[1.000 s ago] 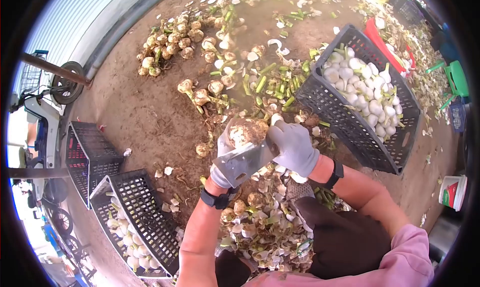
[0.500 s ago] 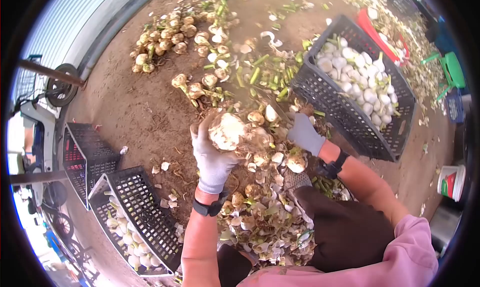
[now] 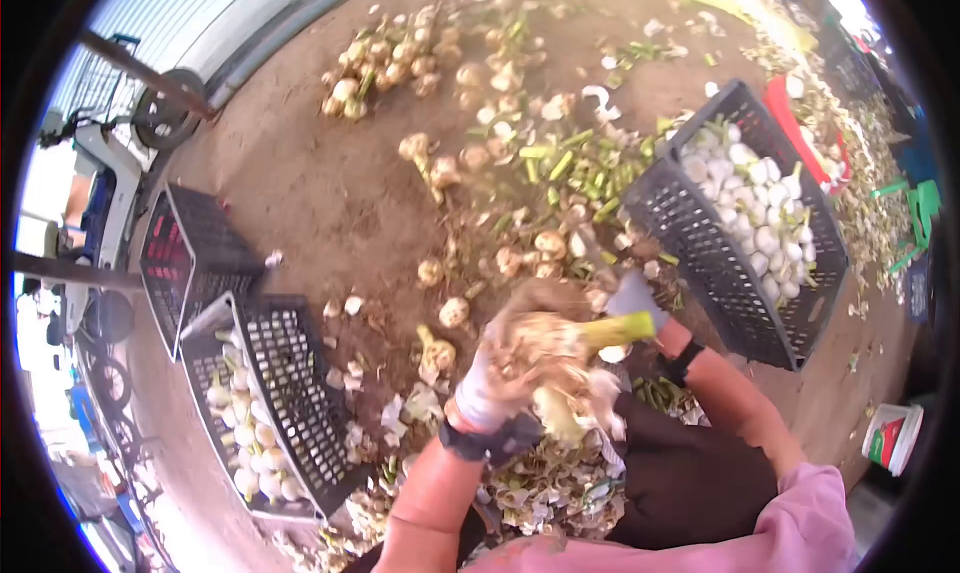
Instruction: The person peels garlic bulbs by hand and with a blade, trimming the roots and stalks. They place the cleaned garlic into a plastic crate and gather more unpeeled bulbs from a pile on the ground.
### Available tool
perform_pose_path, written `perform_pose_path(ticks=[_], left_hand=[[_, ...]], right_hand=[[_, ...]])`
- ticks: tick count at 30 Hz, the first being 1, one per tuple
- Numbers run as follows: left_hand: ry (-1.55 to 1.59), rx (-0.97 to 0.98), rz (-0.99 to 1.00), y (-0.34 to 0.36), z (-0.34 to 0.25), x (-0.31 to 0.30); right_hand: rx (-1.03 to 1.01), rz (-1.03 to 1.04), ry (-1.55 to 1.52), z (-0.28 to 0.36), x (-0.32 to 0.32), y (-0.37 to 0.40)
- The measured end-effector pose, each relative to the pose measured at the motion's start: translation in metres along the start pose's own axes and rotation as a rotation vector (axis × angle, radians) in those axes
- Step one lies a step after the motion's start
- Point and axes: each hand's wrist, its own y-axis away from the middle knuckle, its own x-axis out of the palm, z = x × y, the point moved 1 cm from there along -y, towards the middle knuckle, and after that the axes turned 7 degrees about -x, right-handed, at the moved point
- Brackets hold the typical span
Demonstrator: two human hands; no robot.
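Observation:
My left hand [image 3: 492, 378], in a pale glove, is closed round a garlic bulb [image 3: 550, 341] with roots and loose papery skin. Its thick green stem [image 3: 620, 329] points right. Just beyond the stem's end is my gloved right hand [image 3: 634, 300], its fingers curled and blurred; what they hold is hidden. Loose pale garlic skins [image 3: 575, 413] hang below the held bulb, and a heap of peelings [image 3: 555, 493] lies between my legs. Unpeeled garlic bulbs [image 3: 435, 356] lie on the soil ahead of my left hand.
A black crate [image 3: 690, 218] of white garlic stands to the right. Two more crates are at left, the nearer crate [image 3: 300, 363] part filled with garlic. Cut green stems [image 3: 560, 168] and a garlic pile [image 3: 385, 63] lie ahead. A white bucket [image 3: 893, 438] stands far right.
My left hand has moved right and nearer my body, turning the garlic so its green stem shows. My right hand has moved slightly right and down. The whole view has shifted.

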Motion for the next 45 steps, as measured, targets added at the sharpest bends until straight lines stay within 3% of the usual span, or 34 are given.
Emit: perform_pose_path(ticks=[1, 2, 4, 6, 8, 10, 11, 12, 14, 17, 20, 23, 26, 27, 29, 31, 38, 40, 41, 42, 43, 45], left_hand=[[-0.269, 0.013, -0.107, -0.002, 0.003, -0.019], [-0.606, -0.036, -0.408, -0.006, 0.003, -0.052], [-1.195, -0.255, -1.036, -0.015, 0.010, -0.118], [-1.310, -0.437, -1.142, -0.022, 0.025, -0.190], [-0.343, -0.648, -1.064, -0.040, 0.032, -0.218], [-0.403, -0.698, -1.054, -0.043, 0.043, -0.241], [-0.445, -0.727, -1.063, -0.041, 0.057, -0.266], [-0.558, -0.792, -0.977, -0.041, 0.051, -0.251], [-0.893, -0.665, -0.837, -0.031, 0.059, -0.250], [-0.292, -0.259, -0.673, -0.034, 0.025, -0.166], [0.104, -0.100, -0.523, -0.041, 0.000, -0.100], [-0.002, 0.002, -0.374, -0.040, 0.009, -0.100], [-0.310, -0.067, -0.408, -0.047, -0.004, -0.074], [-0.432, -0.116, -0.430, -0.050, -0.004, -0.071], [-0.511, 0.068, -0.236, -0.058, 0.003, -0.072], [-0.724, -0.009, -0.352, -0.057, 0.011, -0.067], [-0.728, 0.001, -0.331, -0.057, 0.001, -0.043], [-0.879, -0.036, -0.371, -0.054, -0.010, -0.027], [-0.904, 0.035, -0.299, -0.051, -0.021, -0.008], [-0.927, 0.092, -0.217, -0.045, -0.027, 0.004], [-0.847, 0.060, -0.308, -0.044, -0.031, 0.008], [-1.206, 0.294, -0.311, -0.051, -0.031, -0.013]], right_hand=[[0.096, -0.047, -0.036, -0.017, -0.001, 0.007], [0.141, -0.131, -0.067, -0.021, -0.011, -0.003], [0.151, -0.084, 0.181, -0.026, -0.014, -0.019], [0.151, -0.114, 0.485, -0.037, -0.017, -0.020], [0.139, -0.093, 0.438, -0.025, -0.014, -0.022], [0.088, -0.165, 0.161, -0.024, -0.007, -0.020], [0.105, -0.157, 0.145, -0.043, -0.002, -0.023], [0.073, -0.154, 0.139, -0.039, -0.006, -0.022], [0.008, -0.127, 0.112, -0.031, -0.007, -0.019], [0.041, -0.140, 0.078, -0.043, -0.008, -0.023], [0.093, -0.031, 0.053, -0.010, -0.009, -0.021], [-0.238, -0.076, -0.025, 0.007, 0.003, -0.024], [-0.407, 0.103, 0.341, 0.065, 0.001, -0.020], [-0.508, 0.043, 0.443, 0.080, 0.005, -0.017], [-0.637, 0.023, 0.594, 0.095, 0.012, -0.014], [-0.748, -0.004, 0.680, 0.105, 0.023, -0.013], [-0.701, -0.063, 0.643, 0.094, 0.028, -0.014], [-0.165, 0.142, 0.590, 0.079, 0.011, -0.041], [0.115, 0.232, 0.548, 0.065, -0.002, -0.056], [0.057, 0.224, 0.846, 0.033, -0.014, -0.065], [0.066, 0.172, 0.701, 0.035, -0.016, -0.056], [0.016, 0.098, 0.506, 0.033, -0.011, -0.036]])
